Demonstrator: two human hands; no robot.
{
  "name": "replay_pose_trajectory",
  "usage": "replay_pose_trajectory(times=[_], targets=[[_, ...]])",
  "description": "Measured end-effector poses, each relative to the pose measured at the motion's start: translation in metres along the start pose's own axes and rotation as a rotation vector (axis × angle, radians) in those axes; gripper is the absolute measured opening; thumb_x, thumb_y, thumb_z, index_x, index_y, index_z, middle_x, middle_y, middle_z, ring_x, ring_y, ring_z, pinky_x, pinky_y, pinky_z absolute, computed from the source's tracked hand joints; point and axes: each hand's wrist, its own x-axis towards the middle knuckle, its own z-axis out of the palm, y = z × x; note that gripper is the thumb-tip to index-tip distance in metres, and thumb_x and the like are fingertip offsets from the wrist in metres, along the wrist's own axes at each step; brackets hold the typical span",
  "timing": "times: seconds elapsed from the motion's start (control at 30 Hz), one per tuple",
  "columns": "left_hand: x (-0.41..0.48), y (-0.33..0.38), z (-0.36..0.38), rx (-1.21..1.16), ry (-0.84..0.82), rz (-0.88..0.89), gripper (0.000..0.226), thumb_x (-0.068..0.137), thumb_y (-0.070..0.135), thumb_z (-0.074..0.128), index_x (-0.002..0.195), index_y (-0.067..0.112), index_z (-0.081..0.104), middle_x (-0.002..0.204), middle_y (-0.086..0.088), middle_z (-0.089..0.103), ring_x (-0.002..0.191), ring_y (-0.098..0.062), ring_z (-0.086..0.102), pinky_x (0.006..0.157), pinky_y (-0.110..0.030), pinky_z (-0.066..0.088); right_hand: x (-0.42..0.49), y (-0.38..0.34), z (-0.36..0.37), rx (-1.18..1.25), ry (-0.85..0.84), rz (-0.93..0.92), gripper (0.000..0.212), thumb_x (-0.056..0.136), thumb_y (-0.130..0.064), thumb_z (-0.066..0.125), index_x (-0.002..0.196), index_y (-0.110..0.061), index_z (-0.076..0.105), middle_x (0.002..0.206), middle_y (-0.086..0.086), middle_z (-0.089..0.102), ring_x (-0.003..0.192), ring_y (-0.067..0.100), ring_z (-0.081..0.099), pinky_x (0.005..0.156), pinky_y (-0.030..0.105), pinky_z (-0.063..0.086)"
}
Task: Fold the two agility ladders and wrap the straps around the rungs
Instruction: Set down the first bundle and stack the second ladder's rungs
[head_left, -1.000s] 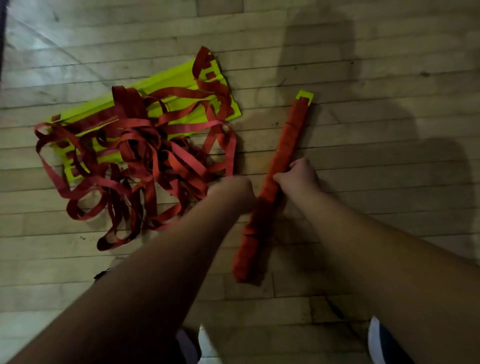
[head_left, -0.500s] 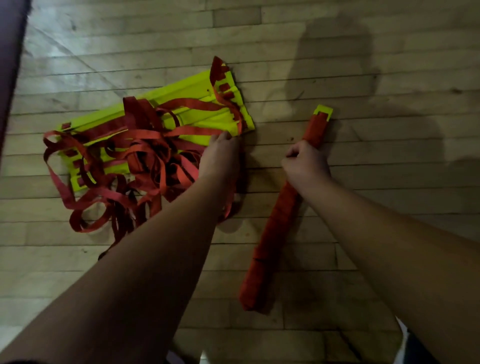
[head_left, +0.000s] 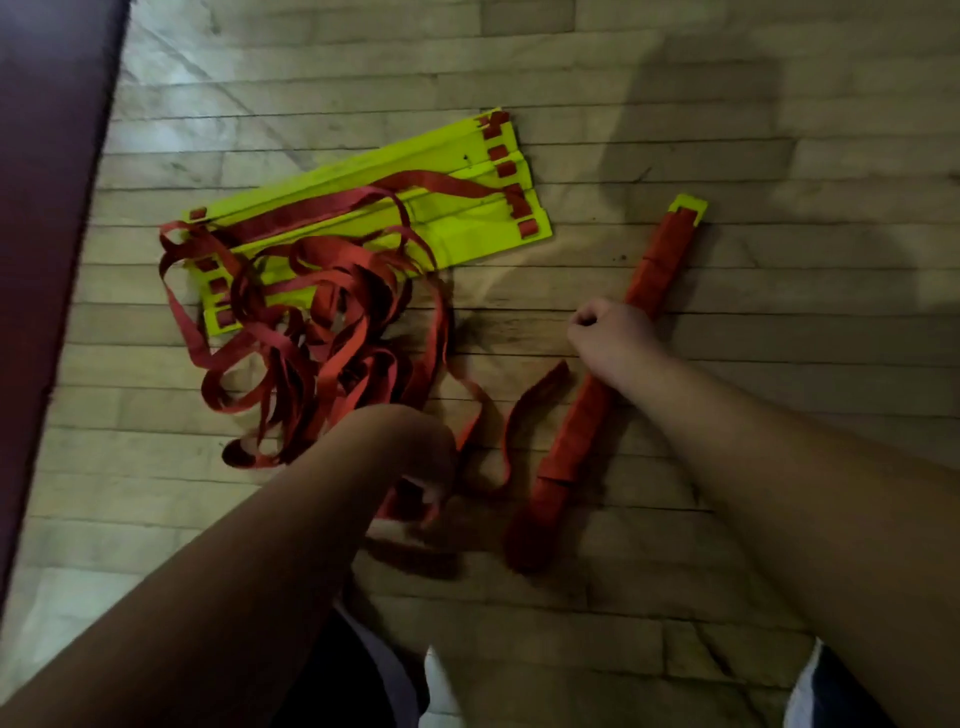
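Head view, looking down on a wooden plank floor (head_left: 779, 364). One ladder is already folded and bound: the wrapped ladder (head_left: 587, 415) lies on the floor as a slim red bundle, running from 1 o'clock to 7 o'clock just right of centre, with a yellow rung end (head_left: 688, 208) showing at its far tip. The right hand (head_left: 610, 338) comes in from 4 o'clock and its grip is curled round the middle of this bundle. A loose strap end (head_left: 537, 400) curls on the floor just beside the bundle, at its 9 o'clock side.

The second ladder is unbound. Its yellow rungs (head_left: 363, 213) lie stacked flat at 11 o'clock, well apart from the bundle. Its red straps (head_left: 322, 332) spill in a tangle over the near ends of the rungs and onto the floor toward 8 o'clock.

The left hand (head_left: 410, 447) enters from 7 o'clock and sits at the near edge of the tangle, with red strap directly under it. Motion blur hides the fingers, so whether its grip is apart or clamped on strap cannot be told. The left forearm covers the floor below the tangle.

A dark maroon panel (head_left: 41, 234) fills the frame edge at 9 o'clock.
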Motion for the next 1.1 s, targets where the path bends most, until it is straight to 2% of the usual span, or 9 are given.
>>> replay_pose_trajectory(times=[0.07,0.13,0.27,0.37,0.47,0.57,0.83,0.93,1.1], targets=[[-0.016,0.003,-0.015,-0.165,-0.001,0.052,0.041,0.104,0.012,0.066,0.145,0.01,0.067,0.122,-0.008,0.067,0.1,-0.021,0.061,0.079,-0.025,0.053,0.0,-0.003,0.006,-0.022,-0.028,-0.023,0.019,0.106,-0.027,0.062,0.115,-0.018,0.076,0.112,0.008,0.076,0.098,0.028,0.071,0.081,0.029,0.048],[-0.026,0.002,-0.045,-0.266,0.275,0.102,0.031,0.106,0.016,0.064,0.135,0.009,0.073,0.109,-0.007,0.074,0.091,-0.021,0.067,0.066,-0.019,0.05,0.003,-0.006,0.012,-0.039,-0.03,-0.037,0.019,0.103,-0.027,0.064,0.115,-0.019,0.077,0.117,0.011,0.077,0.107,0.033,0.072,0.088,0.035,0.056],[-0.024,-0.015,-0.11,-0.344,0.959,0.061,0.028,0.098,0.015,0.065,0.125,0.011,0.073,0.121,-0.016,0.072,0.114,-0.036,0.069,0.086,-0.036,0.05,0.011,-0.013,0.017,-0.022,0.007,-0.067,0.013,0.097,-0.021,0.067,0.107,-0.02,0.076,0.119,0.011,0.074,0.114,0.032,0.068,0.097,0.039,0.056],[-0.014,-0.022,-0.155,-0.337,1.159,0.082,0.052,0.09,0.008,0.064,0.142,0.009,0.062,0.146,-0.02,0.057,0.131,-0.044,0.058,0.102,-0.045,0.051,0.028,-0.021,0.013,-0.031,0.044,-0.09,0.022,0.098,-0.013,0.064,0.118,-0.016,0.074,0.134,0.015,0.066,0.13,0.034,0.06,0.107,0.035,0.047],[0.003,-0.018,-0.192,-0.22,1.117,0.086,0.08,0.088,0.006,0.063,0.164,0.017,0.039,0.168,-0.014,0.039,0.143,-0.047,0.048,0.113,-0.053,0.048,0.048,-0.031,0.007,-0.007,0.044,-0.07,0.036,0.098,-0.017,0.066,0.134,-0.013,0.068,0.144,0.016,0.061,0.135,0.034,0.056,0.109,0.032,0.045],[0.025,-0.014,-0.209,-0.115,1.03,0.008,0.085,0.095,0.008,0.063,0.17,0.024,0.027,0.168,-0.015,0.038,0.146,-0.046,0.046,0.113,-0.051,0.047,0.064,-0.037,0.001,0.071,0.033,-0.045,0.048,0.093,-0.023,0.072,0.14,-0.016,0.066,0.143,0.011,0.066,0.133,0.03,0.061,0.11,0.034,0.05],[0.045,-0.017,-0.145,-0.159,1.062,0.035,0.032,0.097,0.014,0.063,0.129,0.013,0.062,0.124,-0.022,0.068,0.117,-0.046,0.064,0.084,-0.049,0.054,0.071,-0.028,0.003,0.115,0.019,-0.067,0.046,0.096,-0.024,0.071,0.142,-0.016,0.066,0.142,0.006,0.069,0.132,0.026,0.063,0.102,0.026,0.046],[0.036,-0.011,-0.097,-0.145,0.879,0.147,0.038,0.092,0.026,0.077,0.129,0.02,0.069,0.122,-0.014,0.072,0.114,-0.039,0.069,0.085,-0.042,0.055,0.064,-0.025,0.006,0.098,0.02,-0.054,0.041,0.099,-0.023,0.067,0.139,-0.016,0.067,0.137,0.008,0.071,0.124,0.027,0.066,0.092,0.024,0.044],[0.023,-0.022,-0.028,-0.19,0.547,0.229,0.039,0.086,0.045,0.087,0.119,0.025,0.078,0.109,-0.001,0.078,0.102,-0.024,0.073,0.086,-0.036,0.057,0.036,-0.035,0.012,0.0,0.012,-0.092,0.045,0.091,-0.028,0.075,0.134,-0.017,0.067,0.134,0.012,0.068,0.125,0.032,0.064,0.1,0.034,0.05]])
